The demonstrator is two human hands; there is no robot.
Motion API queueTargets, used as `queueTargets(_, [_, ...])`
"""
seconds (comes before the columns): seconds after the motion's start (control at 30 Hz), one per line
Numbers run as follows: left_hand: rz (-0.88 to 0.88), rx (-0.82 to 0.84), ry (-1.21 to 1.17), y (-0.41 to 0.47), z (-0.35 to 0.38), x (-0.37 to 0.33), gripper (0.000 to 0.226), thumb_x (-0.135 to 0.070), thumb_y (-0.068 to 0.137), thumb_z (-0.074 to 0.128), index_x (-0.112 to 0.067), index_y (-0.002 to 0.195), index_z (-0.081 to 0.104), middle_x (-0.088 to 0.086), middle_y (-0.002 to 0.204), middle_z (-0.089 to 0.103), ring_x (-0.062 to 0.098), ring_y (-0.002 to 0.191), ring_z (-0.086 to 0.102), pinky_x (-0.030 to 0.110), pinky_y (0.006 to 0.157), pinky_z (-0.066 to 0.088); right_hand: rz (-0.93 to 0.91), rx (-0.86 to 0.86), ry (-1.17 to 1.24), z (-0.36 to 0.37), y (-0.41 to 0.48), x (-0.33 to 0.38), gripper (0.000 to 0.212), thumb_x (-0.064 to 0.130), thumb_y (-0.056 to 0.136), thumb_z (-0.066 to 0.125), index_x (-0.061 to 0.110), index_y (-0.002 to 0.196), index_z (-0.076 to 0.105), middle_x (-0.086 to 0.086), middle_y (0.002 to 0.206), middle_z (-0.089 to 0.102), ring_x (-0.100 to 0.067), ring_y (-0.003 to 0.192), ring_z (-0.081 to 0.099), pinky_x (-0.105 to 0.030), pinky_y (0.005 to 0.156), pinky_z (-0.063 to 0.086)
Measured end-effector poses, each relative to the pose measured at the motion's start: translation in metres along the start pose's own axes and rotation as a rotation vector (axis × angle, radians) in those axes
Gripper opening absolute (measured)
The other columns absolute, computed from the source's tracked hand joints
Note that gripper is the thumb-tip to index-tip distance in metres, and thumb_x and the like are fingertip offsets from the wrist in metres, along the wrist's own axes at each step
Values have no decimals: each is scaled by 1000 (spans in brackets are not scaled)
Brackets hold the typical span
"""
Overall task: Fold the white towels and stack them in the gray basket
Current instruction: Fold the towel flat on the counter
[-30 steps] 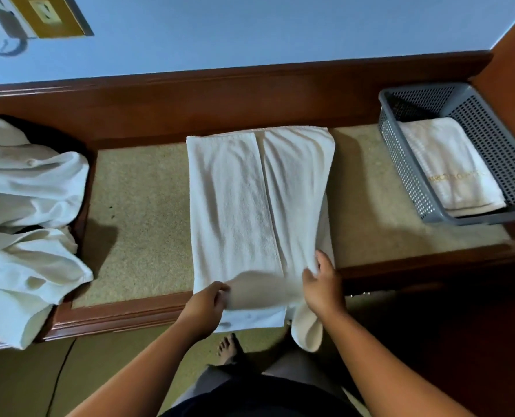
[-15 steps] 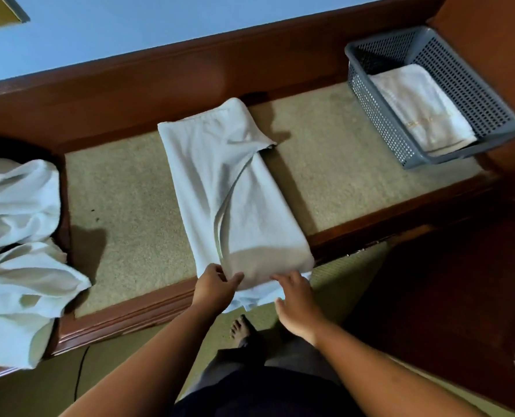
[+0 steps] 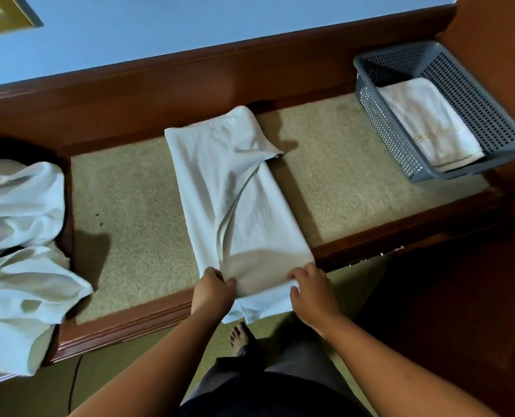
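Observation:
A white towel (image 3: 235,200), folded into a long narrow strip, lies across the carpeted bench top, its near end hanging over the front edge. My left hand (image 3: 212,291) pinches the left side of that near end. My right hand (image 3: 312,288) grips the right side, fingers curled on the top layer. The gray perforated basket (image 3: 379,115) stands at the far right of the bench with one folded white towel (image 3: 430,121) inside.
A heap of unfolded white towels (image 3: 18,236) fills the left end of the bench (image 3: 124,206). A dark wooden backboard (image 3: 160,97) runs behind. My bare foot (image 3: 241,335) stands on the floor below the front edge.
The right third of the towel has been folded over the left, making a narrower strip. Both hands have shifted to its near end corners. The view has tilted.

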State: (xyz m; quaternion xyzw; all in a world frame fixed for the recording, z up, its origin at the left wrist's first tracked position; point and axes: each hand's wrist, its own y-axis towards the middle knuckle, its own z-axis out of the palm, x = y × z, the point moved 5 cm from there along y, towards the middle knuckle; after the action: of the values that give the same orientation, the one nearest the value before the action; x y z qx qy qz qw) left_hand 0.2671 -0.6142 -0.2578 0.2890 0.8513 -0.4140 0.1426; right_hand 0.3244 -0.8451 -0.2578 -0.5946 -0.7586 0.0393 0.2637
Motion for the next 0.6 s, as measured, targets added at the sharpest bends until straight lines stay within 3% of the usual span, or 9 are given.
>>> queueTargets(0.1, [10,-33,6,6,-4,-4,41,-41,90,60,-18,120,42,6,98,71,27,88,66,37,73,52,-112,-52,-30,-9,14,14,41,22,86,57,27,127,56,1,129,46,-23,122,44,-38,104,39])
queueTargets(0.17, [38,-67,49,11,-6,-8,53,-41,91,59,-18,132,34,9,107,70,31,94,67,40,76,54,-174,-12,-70,-10,28,21,51,24,85,56,28,135,53,-2,145,42,-24,136,37,-42,113,31])
queueTargets(0.27, [129,-126,141,18,-9,-23,76,-39,93,62,-17,151,19,14,140,51,38,116,61,43,88,50,-262,118,-156,-8,49,27,62,34,91,50,30,151,36,-3,165,17,-23,153,11,-46,121,10])
queueTargets(0.37, [165,-199,287,36,-15,-40,85,-42,94,59,-18,158,9,10,145,38,33,128,50,45,101,44,-321,219,-258,-9,73,29,69,47,99,41,34,159,10,0,166,-15,-19,153,-14,-50,120,-6])
queueTargets(0.47, [229,-304,374,63,-22,-57,69,-31,97,53,-19,156,21,8,136,45,33,119,54,46,95,47,-353,280,-330,-11,101,34,75,60,98,27,39,154,-18,0,158,-38,-16,147,-32,-53,118,-14])
queueTargets(0.53, [266,-353,383,88,-27,-73,61,-16,93,50,-16,151,35,11,128,52,36,110,57,49,90,50,-370,274,-337,-9,126,35,76,66,92,18,43,147,-30,1,155,-43,-16,145,-35,-51,116,-18])
queueTargets(0.6, [283,-393,378,118,-35,-93,57,-6,86,50,-14,142,48,13,120,59,39,101,60,49,83,50,-394,185,-345,-11,152,40,80,68,93,23,40,154,-20,0,163,-28,-18,151,-20,-53,116,-11])
